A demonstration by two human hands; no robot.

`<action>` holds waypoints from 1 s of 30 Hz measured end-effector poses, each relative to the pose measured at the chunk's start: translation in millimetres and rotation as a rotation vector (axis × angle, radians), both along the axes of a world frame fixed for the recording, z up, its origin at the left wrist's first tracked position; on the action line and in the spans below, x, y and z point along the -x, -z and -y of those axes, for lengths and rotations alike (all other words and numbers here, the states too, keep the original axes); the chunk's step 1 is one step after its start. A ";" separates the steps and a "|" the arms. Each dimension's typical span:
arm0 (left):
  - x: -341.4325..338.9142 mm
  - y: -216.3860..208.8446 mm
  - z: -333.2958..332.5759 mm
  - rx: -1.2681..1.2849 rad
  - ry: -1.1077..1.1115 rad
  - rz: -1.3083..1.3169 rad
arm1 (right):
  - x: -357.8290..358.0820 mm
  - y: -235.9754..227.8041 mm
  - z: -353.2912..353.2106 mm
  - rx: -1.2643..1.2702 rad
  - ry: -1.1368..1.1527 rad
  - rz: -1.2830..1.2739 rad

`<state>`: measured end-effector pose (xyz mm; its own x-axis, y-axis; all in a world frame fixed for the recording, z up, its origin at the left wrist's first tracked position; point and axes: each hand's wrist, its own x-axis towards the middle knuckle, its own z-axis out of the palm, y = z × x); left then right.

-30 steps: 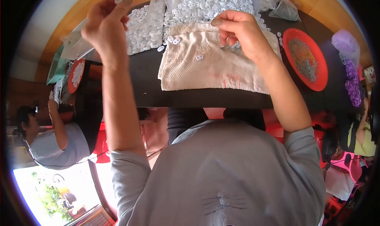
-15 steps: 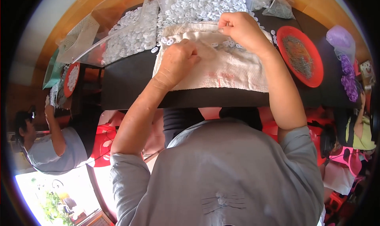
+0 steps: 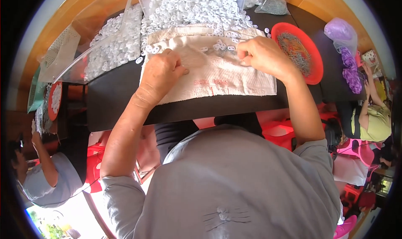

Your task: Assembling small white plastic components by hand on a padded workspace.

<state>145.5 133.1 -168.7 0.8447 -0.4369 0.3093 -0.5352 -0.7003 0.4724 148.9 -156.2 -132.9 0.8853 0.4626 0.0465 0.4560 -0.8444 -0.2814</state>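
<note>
A cream cloth (image 3: 247, 86) with faint red marks lies on the dark table in front of me. My left hand (image 3: 161, 73) rests over its left side, fingers curled and thumb near the fingertips; what they hold, if anything, is hidden. Over the cloth's right side is my right hand (image 3: 268, 55), its thumb and fingers bent together in a pinch on something too small to make out. Between the hands, several small white oval plastic pieces (image 3: 220, 46) with holes lie on the cloth. A big heap of the same pieces (image 3: 188, 8) spreads beyond its far edge.
Right of my right hand stands a red plate (image 3: 316, 67) of small metal parts. Clear plastic bags (image 3: 272, 4) lie at the back; a purple bag (image 3: 341, 32) is far right. A clear bin wall (image 3: 119, 32) crosses the left heap. Co-workers sit on both sides.
My right hand has come back from the far edge of the cloth toward me, near the loose white pieces. My left hand stays over the left side. The view has shifted slightly.
</note>
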 end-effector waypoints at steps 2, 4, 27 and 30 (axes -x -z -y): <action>-4.4 -0.9 -2.9 -0.020 0.005 -0.046 | 6.3 1.6 0.7 -0.033 0.022 -0.021; -9.4 -1.4 -4.4 -0.033 0.031 -0.047 | 12.2 9.2 3.5 -0.061 0.012 0.060; -8.5 -8.8 28.7 1.390 -0.055 -0.850 | -26.9 -0.5 -79.4 -0.993 -0.079 -0.320; -11.0 -8.1 26.3 1.369 -0.057 -0.818 | -24.6 5.5 -82.2 -1.002 0.008 -0.307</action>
